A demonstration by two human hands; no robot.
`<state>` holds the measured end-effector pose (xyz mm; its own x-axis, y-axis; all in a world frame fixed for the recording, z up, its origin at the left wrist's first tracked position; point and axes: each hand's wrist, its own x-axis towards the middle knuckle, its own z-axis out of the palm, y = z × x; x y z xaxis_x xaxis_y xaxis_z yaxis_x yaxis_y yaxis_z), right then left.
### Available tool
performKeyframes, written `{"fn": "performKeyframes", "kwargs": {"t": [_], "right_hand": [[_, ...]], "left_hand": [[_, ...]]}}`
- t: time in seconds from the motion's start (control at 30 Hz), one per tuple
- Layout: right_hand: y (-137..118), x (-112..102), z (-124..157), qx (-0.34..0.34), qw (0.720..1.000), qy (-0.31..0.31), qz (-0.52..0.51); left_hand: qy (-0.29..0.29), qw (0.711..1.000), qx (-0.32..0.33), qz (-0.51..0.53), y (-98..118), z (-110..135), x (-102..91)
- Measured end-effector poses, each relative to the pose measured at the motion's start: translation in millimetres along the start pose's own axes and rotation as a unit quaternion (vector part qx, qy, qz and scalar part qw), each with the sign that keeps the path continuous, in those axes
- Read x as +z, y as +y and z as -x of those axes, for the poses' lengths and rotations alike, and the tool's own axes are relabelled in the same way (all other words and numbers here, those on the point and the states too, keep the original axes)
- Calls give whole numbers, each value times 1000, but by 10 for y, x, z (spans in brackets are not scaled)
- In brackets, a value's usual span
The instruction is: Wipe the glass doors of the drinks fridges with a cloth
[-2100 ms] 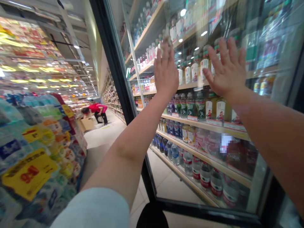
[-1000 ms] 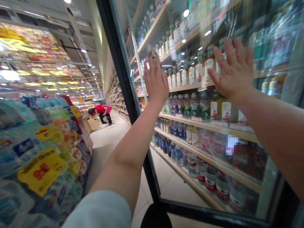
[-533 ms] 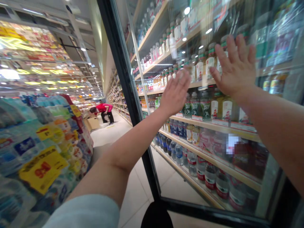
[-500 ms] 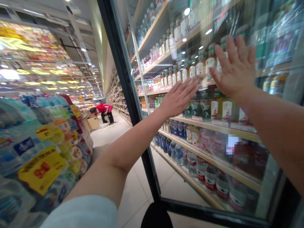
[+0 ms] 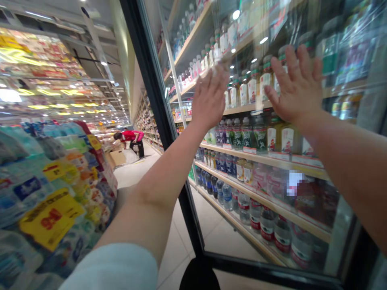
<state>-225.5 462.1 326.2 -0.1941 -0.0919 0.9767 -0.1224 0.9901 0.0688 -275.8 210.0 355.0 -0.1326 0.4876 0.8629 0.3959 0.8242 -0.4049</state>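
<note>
A glass door (image 5: 220,225) in a black frame (image 5: 154,92) stands tilted across my view, with shelves of drinks showing through it. My right hand (image 5: 298,90) is spread flat against or very near the glass, fingers apart and pointing up. To its left, my left hand (image 5: 210,98) is raised at the pane with its fingers stretched upward. Its fingertips are blurred, and I cannot tell whether they touch the glass. Neither hand shows anything held. Behind the pane stand rows of bottled drinks (image 5: 260,135) on wooden shelves (image 5: 236,151).
Stacked packs of goods (image 5: 69,161) with a yellow price sign (image 5: 51,219) fill the left side. Farther down the tiled aisle (image 5: 130,173), a person in a red top (image 5: 130,136) bends over beside a cardboard box (image 5: 116,158). Wall shelving (image 5: 148,121) runs along the aisle.
My left hand has swung up and to the left across the glass, its fingers turning from pointing right to pointing up. My right hand has hardly moved.
</note>
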Motion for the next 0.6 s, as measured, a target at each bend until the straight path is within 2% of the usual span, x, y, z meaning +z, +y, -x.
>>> {"fn": "performKeyframes", "kwargs": {"t": [0.03,0.07,0.1,0.13,0.17,0.23,0.27,0.3,0.33,0.4,0.43,0.47,0.5,0.6], "right_hand": [[1,0,0,0,1000,-3,-1],[3,-1,0,-1,1000,-6,-2],[7,-1,-1,-1,1000,-6,-3],[12,-1,-3,-2,1000,-6,-3],[17,0,-4,-3,1000,-2,-2],[25,4,-8,-3,1000,4,-1],[27,7,-10,-4,1000,4,-2],[30,11,-13,-5,1000,4,-2],[32,16,-15,-6,1000,5,0],[38,29,-19,-7,1000,7,9],[42,38,-22,-8,1000,9,16],[47,47,-24,-8,1000,12,22],[51,56,-25,-8,999,16,28],[55,72,-25,-10,999,25,32]], "left_hand": [[29,996,-87,-6,-3,-37,-4],[45,989,-141,-9,18,-51,0],[45,988,-150,-9,59,-40,11],[31,994,-109,-7,114,-11,27],[4,1000,-29,-3,169,27,42],[-44,989,141,7,241,75,60],[-51,982,183,10,248,70,59],[-45,984,172,12,238,45,51],[-27,993,111,12,220,6,39],[14,998,-66,6,205,-65,16],[24,992,-126,-1,223,-77,11],[23,990,-141,-9,259,-70,11],[10,995,-103,-14,305,-49,15],[-33,993,113,-11,399,-3,26]]}}
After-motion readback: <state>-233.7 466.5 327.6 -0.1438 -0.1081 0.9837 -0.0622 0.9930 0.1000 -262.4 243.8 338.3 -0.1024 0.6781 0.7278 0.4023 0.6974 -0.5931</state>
